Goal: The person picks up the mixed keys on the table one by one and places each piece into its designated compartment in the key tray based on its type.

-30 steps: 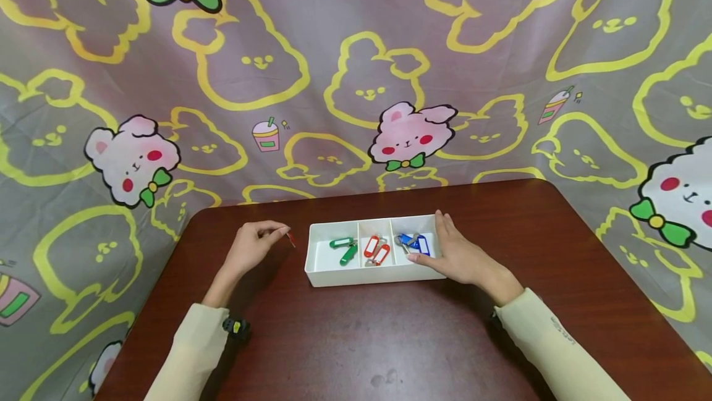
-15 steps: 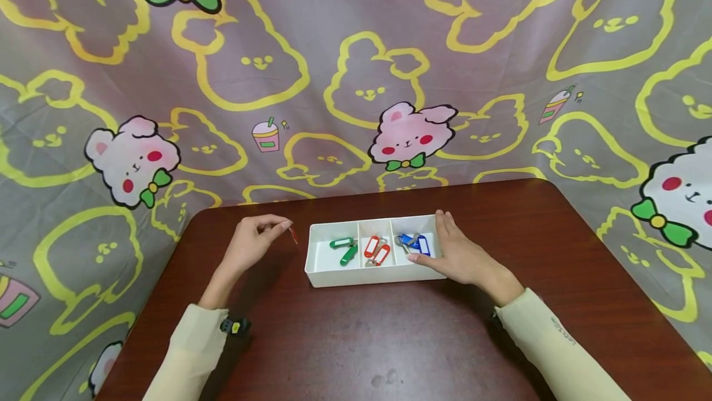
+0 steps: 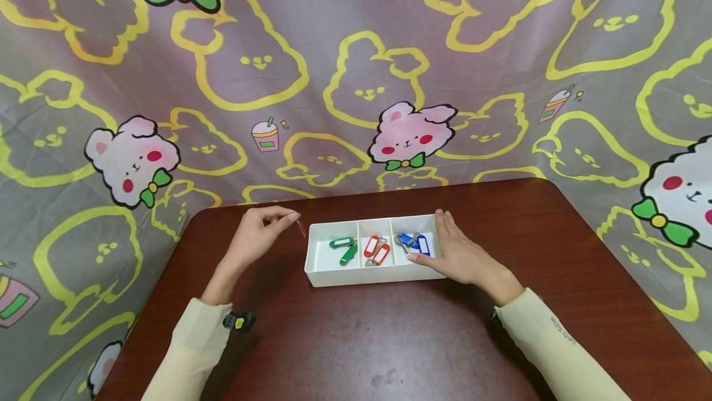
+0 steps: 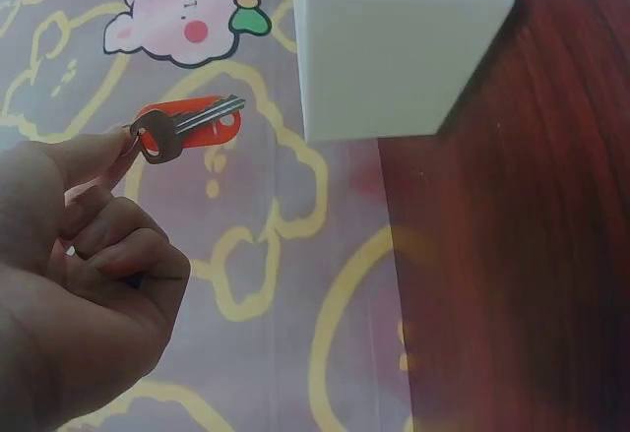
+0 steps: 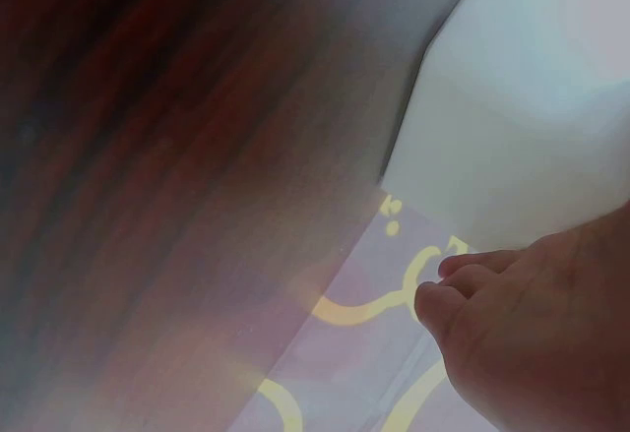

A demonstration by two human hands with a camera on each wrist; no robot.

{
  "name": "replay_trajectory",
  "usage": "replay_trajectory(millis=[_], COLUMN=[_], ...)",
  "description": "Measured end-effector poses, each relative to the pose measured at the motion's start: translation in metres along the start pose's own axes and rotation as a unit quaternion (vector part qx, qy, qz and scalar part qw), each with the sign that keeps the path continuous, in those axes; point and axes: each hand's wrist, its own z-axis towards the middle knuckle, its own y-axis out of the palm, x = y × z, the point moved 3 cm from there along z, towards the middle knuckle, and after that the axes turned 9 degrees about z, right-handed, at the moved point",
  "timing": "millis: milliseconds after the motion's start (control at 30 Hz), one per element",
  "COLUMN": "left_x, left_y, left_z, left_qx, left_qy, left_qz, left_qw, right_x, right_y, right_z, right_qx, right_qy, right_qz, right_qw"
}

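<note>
My left hand [image 3: 257, 234] pinches a key with a red tag [image 4: 202, 129] between thumb and forefinger, in the air just left of the white tray [image 3: 367, 277]. In the left wrist view the silver key [image 4: 167, 135] lies across its tag. Two dividers split the tray: green key tags [image 3: 348, 255] sit in the left compartment, red key tags [image 3: 381, 254] in the middle, blue key tags [image 3: 424, 245] with keys on the right. My right hand [image 3: 464, 254] rests on the tray's right end, fingers straight along the end wall and thumb over the front rim.
The tray stands on a dark brown wooden table [image 3: 356, 339]. A grey cloth [image 3: 328, 98] with cartoon animals hangs close behind the table and along its sides.
My left hand has moved a little right and up, bringing the red-tagged key closer to the tray's left end. My right hand and the tray have stayed put.
</note>
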Motion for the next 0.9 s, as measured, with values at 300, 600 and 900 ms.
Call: replay_trajectory(millis=[300, 600, 900], left_x=[0.017, 0.035, 0.045], left_y=[0.004, 0.009, 0.018], left_z=[0.004, 0.009, 0.013], left_qx=[-0.006, -0.022, -0.033], left_qy=[0.014, 0.022, 0.021], left_qz=[-0.005, -0.020, -0.044], left_qw=[0.9999, 0.9993, 0.9983], right_x=[-0.002, -0.001, -0.001], right_y=[-0.002, -0.002, -0.001], right_z=[-0.002, -0.002, -0.003], right_qx=[-0.003, -0.004, -0.006], right_qy=[0.000, 0.001, 0.001], right_qz=[0.006, 0.010, 0.014], right_qw=[1.0000, 0.9999, 0.9999])
